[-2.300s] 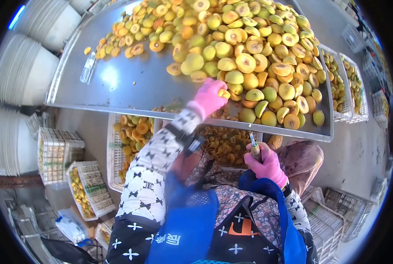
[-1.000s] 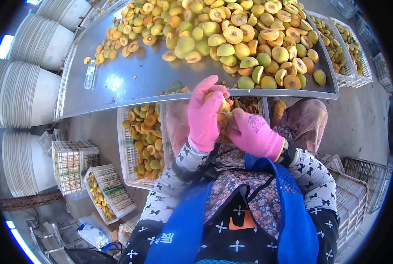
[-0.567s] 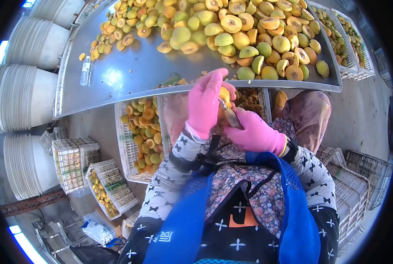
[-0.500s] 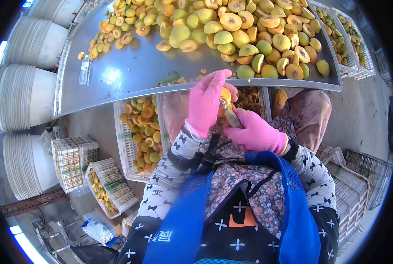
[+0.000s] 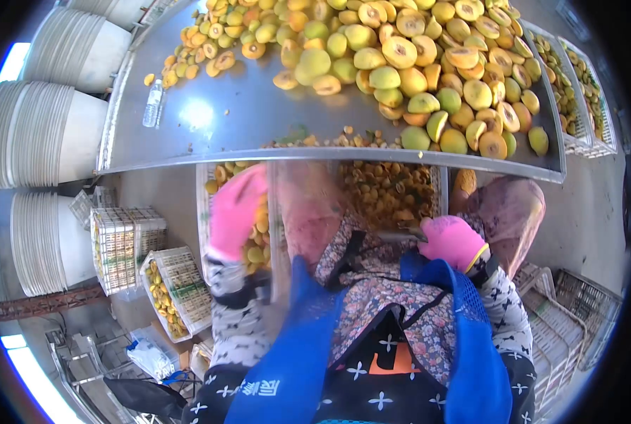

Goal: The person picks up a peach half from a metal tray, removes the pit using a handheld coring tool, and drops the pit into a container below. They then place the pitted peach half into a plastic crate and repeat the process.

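My left hand (image 5: 237,212), in a pink glove, is blurred over the crate of halved fruit (image 5: 257,251) at the left below the table; its fingers are smeared, and whether it holds anything is unclear. My right hand (image 5: 453,242), also gloved in pink, is closed near my lap around a tool whose thin metal end points left; most of it is hidden. Between the hands, under the table edge, stands a crate of dark fruit scraps (image 5: 389,194). Halved yellow-green fruits (image 5: 400,53) lie heaped on the metal table (image 5: 209,134).
A plastic bottle (image 5: 153,103) lies on the table's left part. Stacked white tubs (image 5: 43,134) line the far left. Crates (image 5: 181,293) with fruit stand at lower left, more crates (image 5: 576,92) at upper right, and others (image 5: 552,311) at lower right.
My left hand has moved left and down from the tool to the fruit crate. My right hand has shifted right and down with the tool. The view has tilted slightly, and the yellow fruit piece is out of sight.
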The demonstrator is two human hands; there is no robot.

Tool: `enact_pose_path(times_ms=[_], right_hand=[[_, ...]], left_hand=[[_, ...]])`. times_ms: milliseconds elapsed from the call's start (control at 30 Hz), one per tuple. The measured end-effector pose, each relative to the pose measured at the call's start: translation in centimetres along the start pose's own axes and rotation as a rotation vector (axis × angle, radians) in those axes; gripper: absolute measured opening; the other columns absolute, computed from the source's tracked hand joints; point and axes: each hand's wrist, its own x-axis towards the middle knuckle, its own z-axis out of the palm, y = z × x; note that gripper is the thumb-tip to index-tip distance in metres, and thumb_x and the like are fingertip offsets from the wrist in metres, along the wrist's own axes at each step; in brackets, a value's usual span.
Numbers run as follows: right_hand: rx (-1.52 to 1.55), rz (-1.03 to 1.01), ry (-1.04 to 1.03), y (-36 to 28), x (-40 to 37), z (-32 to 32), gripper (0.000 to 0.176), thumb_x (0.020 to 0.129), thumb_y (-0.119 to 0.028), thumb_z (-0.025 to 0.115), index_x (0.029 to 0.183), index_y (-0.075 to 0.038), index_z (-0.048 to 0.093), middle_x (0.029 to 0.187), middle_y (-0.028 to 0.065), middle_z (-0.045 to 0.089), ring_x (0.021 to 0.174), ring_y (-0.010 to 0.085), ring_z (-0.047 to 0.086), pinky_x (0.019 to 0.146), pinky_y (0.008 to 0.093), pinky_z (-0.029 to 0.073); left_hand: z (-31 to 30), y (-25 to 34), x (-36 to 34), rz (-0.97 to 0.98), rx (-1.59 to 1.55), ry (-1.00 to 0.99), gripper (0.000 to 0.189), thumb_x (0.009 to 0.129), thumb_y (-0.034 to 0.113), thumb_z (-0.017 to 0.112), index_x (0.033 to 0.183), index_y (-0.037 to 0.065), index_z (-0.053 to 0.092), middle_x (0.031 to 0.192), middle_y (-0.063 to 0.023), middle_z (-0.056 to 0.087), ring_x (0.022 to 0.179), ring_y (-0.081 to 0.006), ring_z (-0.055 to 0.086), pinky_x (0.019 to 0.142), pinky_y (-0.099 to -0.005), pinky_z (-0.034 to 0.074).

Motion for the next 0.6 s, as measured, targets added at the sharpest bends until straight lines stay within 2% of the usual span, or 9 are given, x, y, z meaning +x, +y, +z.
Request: enact_pose_path(times_ms=[33, 133, 167, 300, 367, 433, 467, 500, 600], right_hand=[[0.015, 0.043, -0.008, -0.2, 0.6, -0.2, 0.026, 0.086, -0.026, 0.065, 0.090, -0.002, 0.057, 0.075, 0.0186, 0.065, 0.072, 0.0388, 0.064, 0.067, 0.0482, 0.051], [0.044, 0.134, -0.050, -1.3, 2.1, -1.0, 0.027, 0.086, -0.027, 0.065, 0.088, -0.002, 0.056, 0.076, 0.0196, 0.065, 0.076, 0.0409, 0.064, 0.068, 0.0495, 0.051], [0.042, 0.142, -0.040, -1.4, 2.6, -1.4, 0.026, 0.087, -0.027, 0.064, 0.088, -0.002, 0.056, 0.076, 0.0200, 0.064, 0.076, 0.0405, 0.064, 0.068, 0.0494, 0.051], [0.074, 0.235, 0.053, -0.9, 3.0, -4.1, 0.031, 0.085, -0.031, 0.067, 0.091, -0.003, 0.055, 0.074, 0.0212, 0.063, 0.078, 0.0420, 0.064, 0.068, 0.0507, 0.049], [0.099, 0.205, 0.095, -1.1, 2.6, -5.4, 0.031, 0.085, -0.031, 0.067, 0.092, -0.003, 0.056, 0.074, 0.0212, 0.063, 0.077, 0.0421, 0.064, 0.067, 0.0504, 0.049], [0.143, 0.243, 0.160, -0.7, 2.1, -5.2, 0.031, 0.084, -0.031, 0.069, 0.095, -0.004, 0.058, 0.075, 0.0213, 0.063, 0.076, 0.0421, 0.064, 0.066, 0.0504, 0.049], [0.108, 0.241, 0.152, -1.0, 2.0, -5.3, 0.026, 0.085, -0.028, 0.067, 0.090, -0.005, 0.054, 0.079, 0.0188, 0.063, 0.076, 0.0410, 0.064, 0.066, 0.0495, 0.049], [0.138, 0.245, 0.145, -1.4, 2.0, -5.3, 0.026, 0.086, -0.028, 0.067, 0.090, -0.006, 0.054, 0.079, 0.0189, 0.064, 0.077, 0.0411, 0.064, 0.066, 0.0496, 0.049], [0.155, 0.208, 0.178, -1.3, 2.4, -5.1, 0.026, 0.086, -0.027, 0.067, 0.091, -0.005, 0.054, 0.080, 0.0190, 0.065, 0.078, 0.0412, 0.064, 0.067, 0.0497, 0.050]], left_hand=[[-1.9, -1.5, -0.3, -0.243, 0.087, 0.106, 0.032, 0.096, 0.023, 0.064, 0.122, 0.004, 0.067, 0.114, -0.0120, 0.070, 0.102, -0.0191, 0.067, 0.090, -0.0327, 0.052], [-2.1, -6.1, 2.9, 0.216, 0.237, 0.206, 0.034, 0.095, 0.025, 0.065, 0.121, 0.003, 0.067, 0.114, -0.0119, 0.070, 0.101, -0.0205, 0.067, 0.088, -0.0313, 0.052], [-0.6, -3.4, 4.9, -0.094, -0.121, 0.188, 0.035, 0.093, 0.026, 0.067, 0.119, 0.003, 0.068, 0.115, -0.0127, 0.070, 0.102, -0.0227, 0.066, 0.087, -0.0323, 0.053], [6.4, 1.5, 13.7, -0.178, -0.452, 0.044, 0.060, 0.084, 0.029, 0.076, 0.133, 0.001, 0.057, 0.126, -0.0195, 0.063, 0.110, -0.0288, 0.064, 0.091, -0.0354, 0.051], [12.5, -1.6, 19.2, -0.072, -0.269, 0.167, 0.065, 0.081, 0.031, 0.078, 0.133, 0.000, 0.055, 0.124, -0.0223, 0.062, 0.112, -0.0311, 0.062, 0.094, -0.0378, 0.049], [15.7, 1.2, 19.8, -0.108, -0.141, 0.363, 0.061, 0.082, 0.035, 0.077, 0.129, 0.001, 0.058, 0.122, -0.0235, 0.062, 0.114, -0.0335, 0.060, 0.096, -0.0398, 0.048], [16.3, 2.0, 19.6, -0.130, -0.074, 0.462, 0.060, 0.082, 0.036, 0.076, 0.128, 0.002, 0.059, 0.121, -0.0241, 0.062, 0.115, -0.0346, 0.059, 0.097, -0.0408, 0.047], [16.1, 2.5, 19.3, -0.106, -0.005, 0.457, 0.051, 0.082, 0.039, 0.074, 0.116, 0.002, 0.062, 0.118, -0.0234, 0.062, 0.111, -0.0352, 0.060, 0.095, -0.0414, 0.047], [16.5, -0.3, 19.5, -0.051, 0.032, 0.191, 0.045, 0.081, 0.038, 0.075, 0.108, 0.003, 0.064, 0.115, -0.0214, 0.063, 0.107, -0.0339, 0.061, 0.094, -0.0431, 0.047]])
